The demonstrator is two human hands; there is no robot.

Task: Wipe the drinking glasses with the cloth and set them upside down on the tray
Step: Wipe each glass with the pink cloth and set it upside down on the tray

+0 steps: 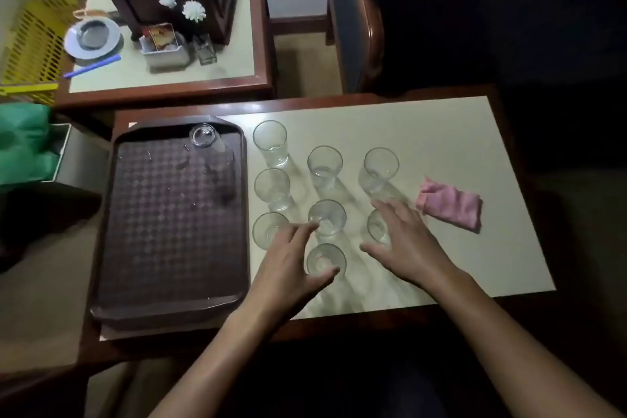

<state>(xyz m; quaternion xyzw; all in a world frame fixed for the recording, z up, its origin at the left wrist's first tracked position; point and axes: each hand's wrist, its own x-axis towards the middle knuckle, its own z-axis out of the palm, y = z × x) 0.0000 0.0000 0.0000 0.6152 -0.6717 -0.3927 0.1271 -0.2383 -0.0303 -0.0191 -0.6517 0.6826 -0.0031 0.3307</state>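
Both hands are spread wide, holding nothing: left hand (pixel 291 265) beside the glass (pixel 325 258) nearest the tabletop's front edge, right hand (pixel 403 237) above another; contact unclear.

Brown plastic tray (pixel 163 310), eight upright clear glasses (pixel 324 164) and folded pink cloth (pixel 449 204) are being supported by cream-topped wooden table (pixel 458 132).

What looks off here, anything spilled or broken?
Nothing broken or tipped. Only oddity: shiny streaks on the tray beside the upturned glass; water or scratches, cannot tell.
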